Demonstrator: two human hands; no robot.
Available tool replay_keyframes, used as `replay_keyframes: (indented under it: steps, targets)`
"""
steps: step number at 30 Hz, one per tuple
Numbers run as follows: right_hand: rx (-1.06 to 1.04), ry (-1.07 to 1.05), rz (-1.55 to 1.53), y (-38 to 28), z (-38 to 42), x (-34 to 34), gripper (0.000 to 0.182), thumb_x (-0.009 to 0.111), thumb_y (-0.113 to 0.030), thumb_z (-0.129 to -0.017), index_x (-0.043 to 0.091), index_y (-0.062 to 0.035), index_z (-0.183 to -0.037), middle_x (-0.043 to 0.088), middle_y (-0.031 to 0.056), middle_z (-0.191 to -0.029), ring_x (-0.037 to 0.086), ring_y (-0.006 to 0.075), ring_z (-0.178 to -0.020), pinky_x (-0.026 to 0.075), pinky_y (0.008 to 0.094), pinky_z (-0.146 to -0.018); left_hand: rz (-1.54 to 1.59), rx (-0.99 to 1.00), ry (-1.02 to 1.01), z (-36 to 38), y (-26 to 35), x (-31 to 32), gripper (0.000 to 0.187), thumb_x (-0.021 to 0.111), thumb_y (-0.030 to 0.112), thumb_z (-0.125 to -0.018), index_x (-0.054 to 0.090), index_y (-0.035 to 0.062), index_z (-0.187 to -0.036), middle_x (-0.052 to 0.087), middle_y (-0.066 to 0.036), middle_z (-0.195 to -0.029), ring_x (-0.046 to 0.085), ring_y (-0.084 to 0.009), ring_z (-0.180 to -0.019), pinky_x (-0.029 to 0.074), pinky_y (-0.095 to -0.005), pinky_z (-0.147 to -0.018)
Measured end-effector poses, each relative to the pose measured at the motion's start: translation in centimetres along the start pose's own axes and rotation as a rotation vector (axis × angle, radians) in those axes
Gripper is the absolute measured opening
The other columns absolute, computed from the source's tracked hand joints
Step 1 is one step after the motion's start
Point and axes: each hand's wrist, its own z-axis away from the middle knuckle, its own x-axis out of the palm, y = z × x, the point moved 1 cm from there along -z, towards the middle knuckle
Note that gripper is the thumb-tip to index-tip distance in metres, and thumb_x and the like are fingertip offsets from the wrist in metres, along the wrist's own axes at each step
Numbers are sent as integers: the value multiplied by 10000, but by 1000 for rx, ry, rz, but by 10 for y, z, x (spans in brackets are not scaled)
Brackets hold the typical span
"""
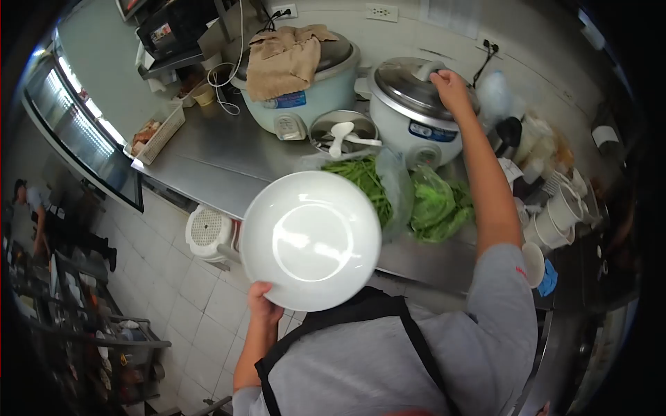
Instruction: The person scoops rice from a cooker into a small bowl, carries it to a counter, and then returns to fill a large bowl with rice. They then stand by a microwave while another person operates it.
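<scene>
Left hand (pixel 265 303) pinches the rim of a white round plate (pixel 312 240), frame centre, inner face toward camera. Right hand (pixel 451 89) closed on the lid handle (pixel 427 70) of the silver rice cooker (pixel 390 114), upper right of centre; lid (pixel 399 78) looks seated. My read: step is gripping the lid. Lifting would call for a steady pull, plate kept clear. Blue cooker label (pixel 433 132) and red sleeve lettering (pixel 520 270): too small to read.

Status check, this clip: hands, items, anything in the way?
Left hand gripping white plate. Right hand on lid handle. Lid on cooker. Bagged greens in front of cooker.
</scene>
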Motion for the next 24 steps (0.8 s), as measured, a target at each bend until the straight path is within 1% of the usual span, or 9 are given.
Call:
replay_keyframes:
  steps: [6,7,10,13,16,18,20,22,24]
  targets:
    - [399,27,671,5,-55,84,568,529,-379,-726,345,-175,-1222,460,171,-1162,421,315,-1099,274,433,-914,58,212,278,-52,53,-75,555,505,165,-568,443,-47,-1076,528,-128,-1034,510,-279,-955,414,-366,-847]
    - [445,87,645,17,-67,86,511,525,-323,-722,367,-229,-1199,488,164,-1132,443,315,-1077,279,417,-914,94,212,292,-60,63,-86,555,503,164,-563,444,-46,-1074,527,-124,-1033,508,-278,-957,414,-367,-847]
    - [473,163,539,32,-78,83,483,521,-273,-715,387,-182,-1171,522,137,-1091,461,304,-1059,263,418,-923,116,233,382,-92,94,-139,563,497,158,-546,448,-40,-1071,525,-113,-1034,503,-276,-965,411,-372,-853]
    - [377,355,425,15,-91,82,470,528,-215,-702,397,-122,-1144,551,139,-1013,521,269,-961,347,367,-852,83,186,415,-131,134,-147,562,494,157,-541,451,-39,-1066,523,-110,-1032,497,-270,-973,412,-369,-853]
    - [240,279,-14,-28,-128,109,502,554,-200,-679,396,-77,-1139,554,153,-949,547,226,-855,415,313,-736,-26,177,374,-178,164,-165,550,510,174,-544,459,-17,-1058,533,-106,-1005,512,-262,-945,426,-370,-833]
    - [199,145,44,-81,-140,159,503,558,-191,-678,401,-78,-1142,552,166,-899,549,206,-782,437,284,-657,-27,182,336,-207,176,-164,545,513,174,-549,459,-17,-1056,530,-108,-1006,512,-263,-945,433,-371,-823]
    - [15,90,175,-101,-164,223,512,571,-243,-665,421,-130,-1142,555,172,-966,533,263,-914,410,328,-782,-8,184,313,-233,184,-160,548,509,172,-555,452,-24,-1064,525,-114,-1015,510,-265,-948,431,-368,-823]
    - [36,43,188,-128,-179,284,521,553,-320,-669,419,-179,-1152,524,128,-1086,469,302,-1045,316,384,-907,26,172,313,-250,187,-155,560,500,166,-563,438,-38,-1080,517,-124,-1031,506,-268,-954,421,-362,-831]
    - [14,46,287,-174,-165,322,325,487,-247,-783,479,-66,-1052,553,199,-963,519,350,-932,408,396,-778,50,148,282,-260,189,-150,567,504,171,-570,429,-35,-1092,514,-129,-1033,508,-272,-949,427,-363,-824]
